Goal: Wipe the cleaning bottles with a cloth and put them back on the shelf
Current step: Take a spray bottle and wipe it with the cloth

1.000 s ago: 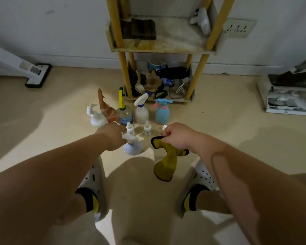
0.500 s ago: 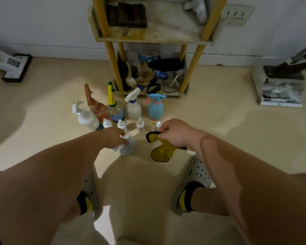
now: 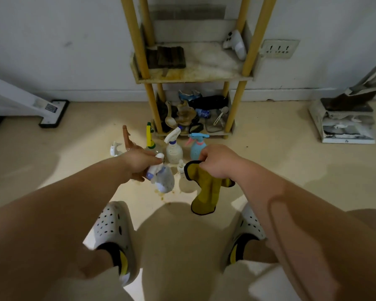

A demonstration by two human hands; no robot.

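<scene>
Bottle [image 3: 164,181], light rigid plastic by its look, hangs from the left hand [image 3: 139,161] gripping its trigger neck; right hand [image 3: 217,161] pinches a limp cloth [image 3: 206,192].

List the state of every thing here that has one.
left hand: grips the white bottle by its neck
white bottle: tilted, seemingly off the floor
right hand: pinches the yellow cloth
yellow cloth: hangs limp
blue spray bottle: upright on floor
cream spray bottle: upright on floor

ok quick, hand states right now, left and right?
Left hand: closed, holding the white spray bottle by its head.
Right hand: closed, holding the yellow cloth, which hangs down.
</scene>
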